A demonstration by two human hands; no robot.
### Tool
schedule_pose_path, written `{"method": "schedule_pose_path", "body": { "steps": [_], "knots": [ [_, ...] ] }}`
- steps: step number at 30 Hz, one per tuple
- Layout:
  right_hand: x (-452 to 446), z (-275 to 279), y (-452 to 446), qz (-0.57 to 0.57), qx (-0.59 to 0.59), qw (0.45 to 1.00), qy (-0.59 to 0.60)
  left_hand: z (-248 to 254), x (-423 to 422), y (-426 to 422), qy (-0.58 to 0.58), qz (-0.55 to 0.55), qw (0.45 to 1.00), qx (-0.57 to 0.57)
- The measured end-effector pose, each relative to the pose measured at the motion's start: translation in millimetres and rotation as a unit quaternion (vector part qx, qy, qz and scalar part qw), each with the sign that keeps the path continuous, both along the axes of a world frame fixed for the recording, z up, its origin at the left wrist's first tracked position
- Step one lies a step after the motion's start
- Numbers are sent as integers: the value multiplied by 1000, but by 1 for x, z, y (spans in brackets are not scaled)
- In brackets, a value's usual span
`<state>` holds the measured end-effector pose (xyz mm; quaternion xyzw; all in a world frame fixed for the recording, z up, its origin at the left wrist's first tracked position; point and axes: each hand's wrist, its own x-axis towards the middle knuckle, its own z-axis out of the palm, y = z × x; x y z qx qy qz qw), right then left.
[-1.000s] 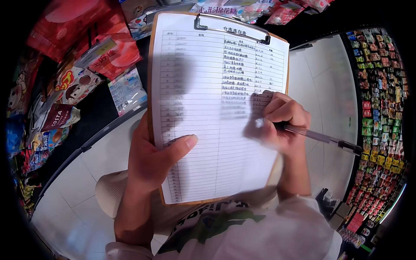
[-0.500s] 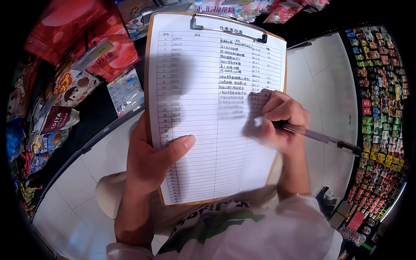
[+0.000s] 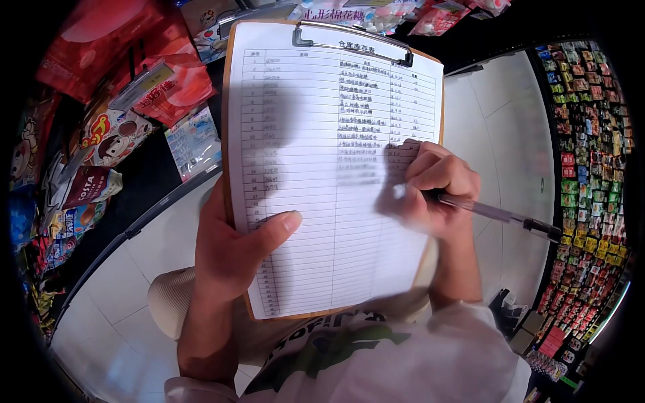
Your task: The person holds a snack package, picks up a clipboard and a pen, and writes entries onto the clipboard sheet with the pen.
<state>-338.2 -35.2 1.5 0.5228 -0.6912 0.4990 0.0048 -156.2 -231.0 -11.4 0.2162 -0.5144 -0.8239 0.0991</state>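
A clipboard (image 3: 232,60) with a metal clip at its top lies tilted across my lap. Under the clip is a ruled paper form (image 3: 302,269), its upper rows filled with handwriting and its lower rows blank. My left hand (image 3: 245,248) is wrapped round the clipboard's left edge, thumb on the paper, other fingers hidden beneath. Closed around a pen (image 3: 500,213), my right hand (image 3: 440,188) rests against the right side of the form. The pen's dark end points right; its tip is hidden by my fingers.
Bagged snacks (image 3: 117,134) hang on a rack at the left, close to the clipboard. More packets (image 3: 195,144) sit near its edge. Across the tiled floor (image 3: 507,101) at the right stands a long shelf of small colourful packets (image 3: 584,188). Boxes (image 3: 527,329) lie at lower right.
Almost nothing differs. The clipboard and my left hand have shifted very slightly left; my right hand stays at about the same place with the pen.
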Motion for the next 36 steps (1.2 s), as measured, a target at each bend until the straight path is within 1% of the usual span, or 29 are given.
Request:
{"method": "schedule_pose_path", "body": {
  "steps": [7,9,13,19,22,24,27,31,36],
  "knots": [
    [-1,1,0,-6,7,1000,14,-2,-1,0,-7,2,1000,5],
    [-1,-1,1,-4,-18,1000,-16,-2,-1,0,-13,2,1000,-1],
    [-2,-3,2,-14,-26,1000,-2,0,-1,0,-10,0,1000,-3],
    [-3,1,1,6,2,1000,-1,-3,-1,0,-4,-2,1000,-15],
    [-3,1,1,-3,14,1000,26,-3,-2,-1,-6,-2,1000,-8],
    [-3,-2,2,-3,-40,999,-18,-1,-1,-1,-7,5,1000,2],
    [-3,-2,4,-18,-35,999,2,-2,-1,-2,-5,0,1000,6],
    [-4,-6,5,-9,-51,999,-11,-2,0,-3,-13,1,1000,16],
    [-5,-5,4,-4,-31,1000,2,-3,0,-2,-5,1,1000,9]
  ]
}}
